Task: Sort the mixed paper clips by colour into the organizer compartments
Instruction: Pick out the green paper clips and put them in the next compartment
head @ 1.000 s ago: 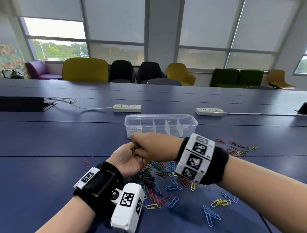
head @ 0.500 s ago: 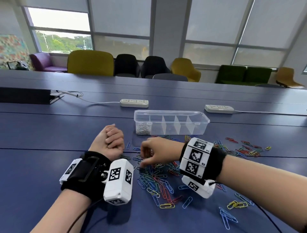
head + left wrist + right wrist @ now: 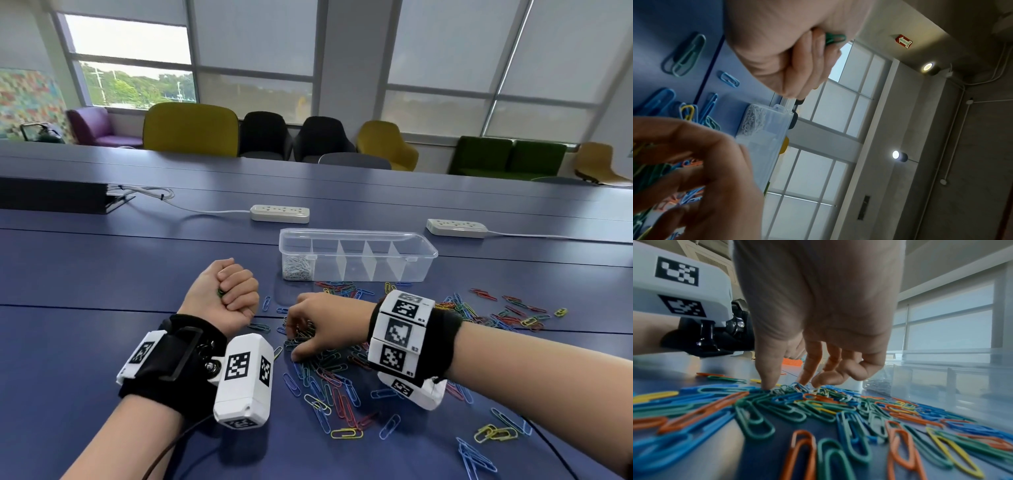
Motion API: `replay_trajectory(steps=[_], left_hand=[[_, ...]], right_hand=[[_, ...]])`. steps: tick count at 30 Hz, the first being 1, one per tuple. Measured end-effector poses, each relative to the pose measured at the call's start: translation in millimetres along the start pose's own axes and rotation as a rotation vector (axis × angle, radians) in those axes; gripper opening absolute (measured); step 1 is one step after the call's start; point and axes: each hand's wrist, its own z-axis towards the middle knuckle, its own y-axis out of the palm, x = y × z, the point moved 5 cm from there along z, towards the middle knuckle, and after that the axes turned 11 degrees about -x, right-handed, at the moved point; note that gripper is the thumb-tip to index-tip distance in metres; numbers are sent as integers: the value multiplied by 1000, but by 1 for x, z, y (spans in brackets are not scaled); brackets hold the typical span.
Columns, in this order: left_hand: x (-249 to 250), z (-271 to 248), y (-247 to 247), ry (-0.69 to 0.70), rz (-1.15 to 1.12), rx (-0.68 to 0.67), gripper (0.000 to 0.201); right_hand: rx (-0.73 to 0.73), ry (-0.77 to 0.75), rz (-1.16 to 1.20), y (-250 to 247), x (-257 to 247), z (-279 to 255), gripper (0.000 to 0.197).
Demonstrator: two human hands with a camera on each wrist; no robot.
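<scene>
My left hand (image 3: 236,294) lies palm up on the blue table as a fist that grips green paper clips (image 3: 220,292); the left wrist view shows the green clips (image 3: 835,38) poking out of the curled fingers (image 3: 807,53). My right hand (image 3: 294,342) reaches down into the mixed pile of coloured clips (image 3: 329,377). Its thumb and fingertips (image 3: 767,385) touch the pile (image 3: 797,402), spread apart. The clear organizer (image 3: 416,270) stands behind the pile, with pale clips (image 3: 298,269) in its leftmost compartment and the other compartments bare.
More clips are scattered to the right (image 3: 507,311) and near the front (image 3: 496,433). Two power strips (image 3: 280,213) (image 3: 456,228) lie behind the organizer, and a black device (image 3: 51,195) sits far left. Chairs line the far side.
My right hand left the left palm and dropped onto the pile. The left hand closed into a fist round the green clips and drew off to the left.
</scene>
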Motion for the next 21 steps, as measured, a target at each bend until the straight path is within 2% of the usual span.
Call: replay_trajectory(steps=[4, 10, 12, 21], left_hand=[[4, -3, -1, 43, 20, 66, 38], [3, -5, 3, 33, -10, 54, 30], [2, -4, 1, 29, -17, 83, 33], [0, -5, 1, 21, -62, 152, 34]], right_hand=[[-12, 10, 3, -2, 0, 2, 24], [-39, 63, 21, 3, 7, 2, 16], [-36, 66, 68, 4, 9, 1, 10], [60, 15, 402, -9, 22, -15, 10]])
